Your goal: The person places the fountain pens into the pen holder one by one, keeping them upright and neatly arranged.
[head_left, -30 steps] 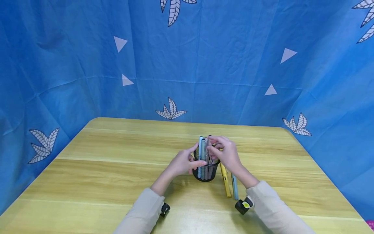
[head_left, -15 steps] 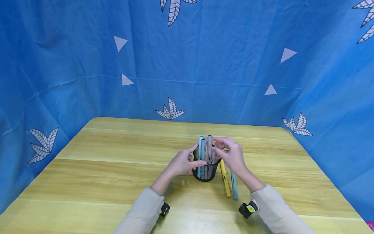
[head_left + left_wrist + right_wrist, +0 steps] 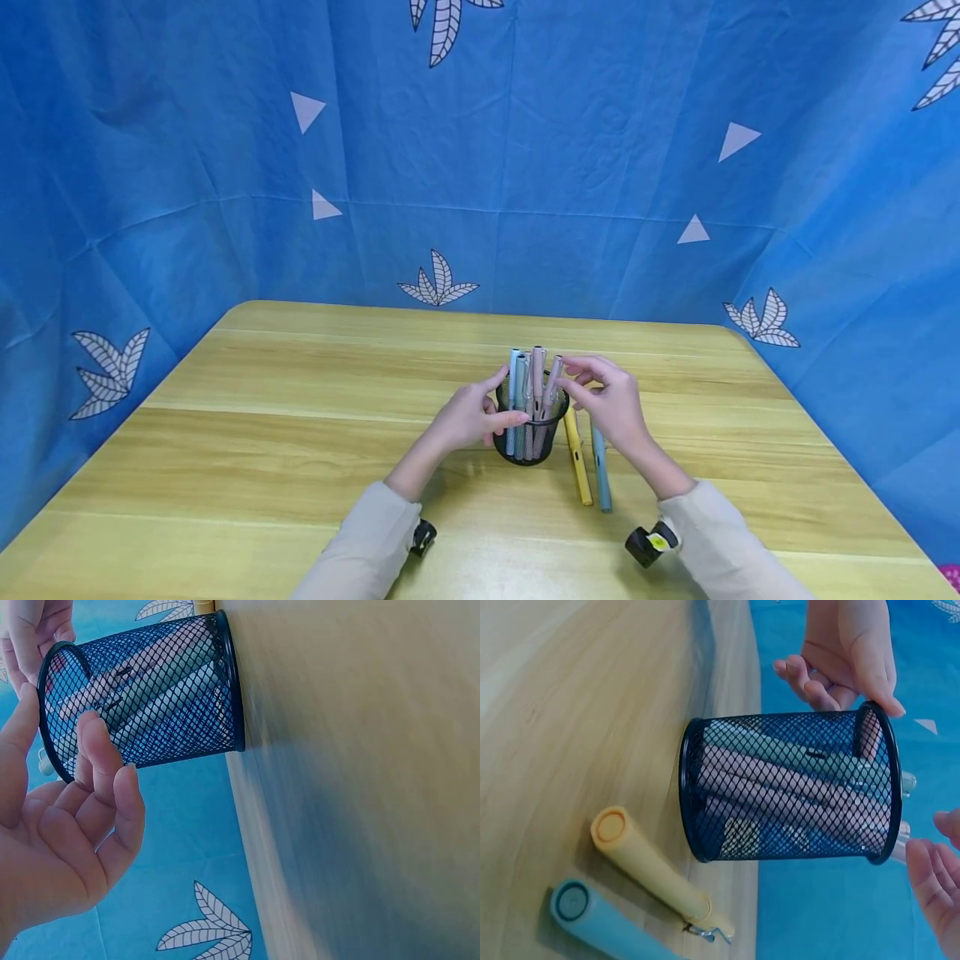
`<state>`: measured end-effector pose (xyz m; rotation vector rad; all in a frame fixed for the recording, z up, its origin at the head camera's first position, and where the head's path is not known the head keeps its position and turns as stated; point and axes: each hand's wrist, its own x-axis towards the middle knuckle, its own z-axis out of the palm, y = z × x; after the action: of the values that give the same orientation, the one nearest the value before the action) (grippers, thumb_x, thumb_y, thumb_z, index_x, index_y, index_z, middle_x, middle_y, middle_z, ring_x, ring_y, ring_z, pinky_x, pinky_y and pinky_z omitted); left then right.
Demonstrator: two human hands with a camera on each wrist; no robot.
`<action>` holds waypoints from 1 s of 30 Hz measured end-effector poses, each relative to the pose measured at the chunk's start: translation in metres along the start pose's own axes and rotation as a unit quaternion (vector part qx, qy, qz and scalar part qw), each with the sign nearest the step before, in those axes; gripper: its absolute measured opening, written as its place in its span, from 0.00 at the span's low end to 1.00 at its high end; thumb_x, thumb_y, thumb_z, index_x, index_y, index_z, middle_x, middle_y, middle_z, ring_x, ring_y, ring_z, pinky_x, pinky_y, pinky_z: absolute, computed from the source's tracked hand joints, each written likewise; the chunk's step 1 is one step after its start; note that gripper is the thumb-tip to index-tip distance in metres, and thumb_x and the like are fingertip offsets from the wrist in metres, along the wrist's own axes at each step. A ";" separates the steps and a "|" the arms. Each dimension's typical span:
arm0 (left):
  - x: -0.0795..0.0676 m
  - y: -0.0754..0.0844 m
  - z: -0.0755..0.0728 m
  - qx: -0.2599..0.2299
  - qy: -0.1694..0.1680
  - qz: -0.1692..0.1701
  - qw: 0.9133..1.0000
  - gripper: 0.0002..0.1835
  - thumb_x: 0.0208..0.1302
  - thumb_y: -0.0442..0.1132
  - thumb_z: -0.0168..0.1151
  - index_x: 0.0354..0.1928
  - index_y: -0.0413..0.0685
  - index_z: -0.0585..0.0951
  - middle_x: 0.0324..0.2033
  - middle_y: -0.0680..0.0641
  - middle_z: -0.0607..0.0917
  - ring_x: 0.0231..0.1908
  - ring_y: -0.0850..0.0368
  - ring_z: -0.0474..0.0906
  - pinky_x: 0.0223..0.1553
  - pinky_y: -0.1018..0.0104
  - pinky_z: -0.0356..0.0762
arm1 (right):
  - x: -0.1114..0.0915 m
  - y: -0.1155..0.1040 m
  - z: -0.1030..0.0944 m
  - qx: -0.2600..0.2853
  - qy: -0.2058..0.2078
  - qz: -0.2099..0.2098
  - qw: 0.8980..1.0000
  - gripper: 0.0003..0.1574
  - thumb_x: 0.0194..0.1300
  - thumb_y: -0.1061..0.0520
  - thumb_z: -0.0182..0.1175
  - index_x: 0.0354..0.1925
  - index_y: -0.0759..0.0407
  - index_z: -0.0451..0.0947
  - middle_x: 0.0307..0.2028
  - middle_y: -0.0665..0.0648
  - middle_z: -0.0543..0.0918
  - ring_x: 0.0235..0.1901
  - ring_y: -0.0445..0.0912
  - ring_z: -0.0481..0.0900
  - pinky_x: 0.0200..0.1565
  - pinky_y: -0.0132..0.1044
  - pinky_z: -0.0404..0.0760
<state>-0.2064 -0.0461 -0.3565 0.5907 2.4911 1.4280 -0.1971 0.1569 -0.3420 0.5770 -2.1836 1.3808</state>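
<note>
A black mesh pen holder [image 3: 529, 442] stands upright on the table with several pens in it: a light blue one, a teal pen [image 3: 521, 392], and pink ones. My left hand [image 3: 467, 415] grips the holder from the left, thumb along the front of the rim, other fingers around the side. My right hand [image 3: 606, 400] is at the top of a pink pen [image 3: 553, 383] leaning against the right rim. In the right wrist view, the right fingertips [image 3: 928, 881] lie close by that pen's end, thumb and fingers apart. Whether they touch it is hard to see.
A yellow pen [image 3: 577, 458] and a blue pen [image 3: 601, 471] lie side by side on the wooden table [image 3: 300, 467], right of the holder. A blue patterned curtain [image 3: 495, 167] hangs behind the table.
My right hand has moved to the right, away from the upright pink pen. The other pink pen has swung over to lean right. The left hand stays on the holder.
</note>
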 end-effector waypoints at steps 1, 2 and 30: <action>0.000 0.000 0.000 0.000 0.000 0.000 1.000 0.44 0.55 0.50 0.62 0.68 0.50 0.50 0.19 0.37 0.79 0.18 0.40 0.76 0.25 0.66 0.73 | 0.000 0.000 -0.001 -0.001 0.003 0.002 1.000 0.13 0.50 0.73 0.62 0.38 0.72 0.78 0.29 0.62 0.78 0.23 0.38 0.75 0.19 0.36 0.77; 0.000 0.000 0.000 0.000 0.000 -0.001 1.000 0.44 0.55 0.50 0.62 0.68 0.50 0.50 0.19 0.37 0.79 0.18 0.40 0.76 0.25 0.66 0.73 | -0.001 0.000 -0.001 0.000 0.005 0.003 1.000 0.13 0.50 0.73 0.62 0.38 0.72 0.78 0.29 0.63 0.78 0.23 0.38 0.75 0.19 0.35 0.77; -0.001 0.001 0.000 0.001 0.000 -0.006 1.000 0.44 0.55 0.51 0.62 0.69 0.52 0.50 0.20 0.36 0.79 0.18 0.39 0.76 0.25 0.65 0.72 | -0.015 0.022 -0.022 -0.041 -0.008 0.091 0.995 0.13 0.50 0.72 0.62 0.38 0.72 0.78 0.29 0.65 0.80 0.21 0.41 0.77 0.17 0.39 0.77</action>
<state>-0.2051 -0.0458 -0.3560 0.5738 2.4930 1.4208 -0.1945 0.1871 -0.3585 0.3674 -2.3422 1.3738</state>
